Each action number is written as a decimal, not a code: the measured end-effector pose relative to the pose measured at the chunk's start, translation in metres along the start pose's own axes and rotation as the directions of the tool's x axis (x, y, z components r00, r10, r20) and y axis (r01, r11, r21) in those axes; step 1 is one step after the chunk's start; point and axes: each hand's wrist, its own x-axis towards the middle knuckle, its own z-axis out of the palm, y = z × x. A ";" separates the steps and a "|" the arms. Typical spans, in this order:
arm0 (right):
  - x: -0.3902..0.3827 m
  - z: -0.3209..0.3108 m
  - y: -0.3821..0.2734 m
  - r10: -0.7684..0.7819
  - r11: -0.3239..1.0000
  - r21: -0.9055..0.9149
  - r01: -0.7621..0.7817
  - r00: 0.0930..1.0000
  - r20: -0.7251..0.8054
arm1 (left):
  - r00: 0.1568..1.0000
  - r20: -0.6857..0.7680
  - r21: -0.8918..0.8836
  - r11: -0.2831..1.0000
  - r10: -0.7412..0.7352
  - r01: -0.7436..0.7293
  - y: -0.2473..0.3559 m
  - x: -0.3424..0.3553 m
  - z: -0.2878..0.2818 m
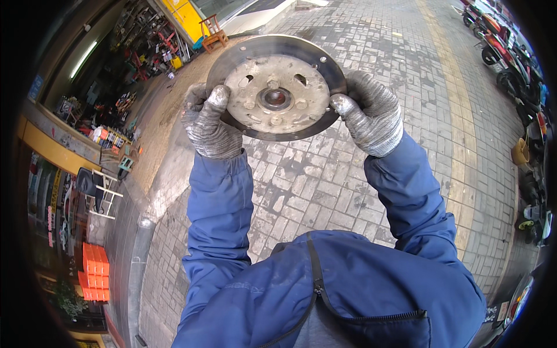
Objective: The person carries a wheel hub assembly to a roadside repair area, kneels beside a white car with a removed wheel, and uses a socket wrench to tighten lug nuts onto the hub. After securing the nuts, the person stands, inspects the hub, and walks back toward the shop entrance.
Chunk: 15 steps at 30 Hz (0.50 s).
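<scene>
A round metal disc (249, 108) is held up in front of me at chest height or above. Its outer ring is dark and smooth with small holes near the rim; the paler, worn centre plate has slots, rivet-like bumps and a raised hub with a brown middle. My left hand (212, 126), in a dirty grey knit glove, grips the disc's left edge with the thumb on the near face. On the opposite edge my right hand (374, 115), gloved alike, pinches the rim with its thumb in front. The fingers behind the disc are partly hidden.
Grey paving bricks (313, 191) spread below, with dark stains. At left stand an open workshop full of parts (156, 43), a folding chair (103, 191), stacked orange crates (94, 271) and a wooden chair (213, 35). Parked motorcycles (499, 52) and a tan bucket (520, 152) line the right.
</scene>
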 end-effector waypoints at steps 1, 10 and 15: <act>0.001 -0.004 -0.002 -0.014 1.000 0.001 0.014 1.000 -0.014 | 1.000 0.007 -0.014 1.000 -0.003 0.003 -0.002 0.002 0.005; 0.015 -0.014 -0.012 0.071 0.997 -0.019 -0.071 0.997 -0.015 | 0.999 0.035 0.050 0.999 0.009 -0.011 -0.013 0.021 0.013; 0.033 0.009 0.016 0.228 0.973 0.040 -0.226 0.973 -0.046 | 0.999 -0.024 0.158 0.987 -0.029 0.033 -0.028 0.039 -0.022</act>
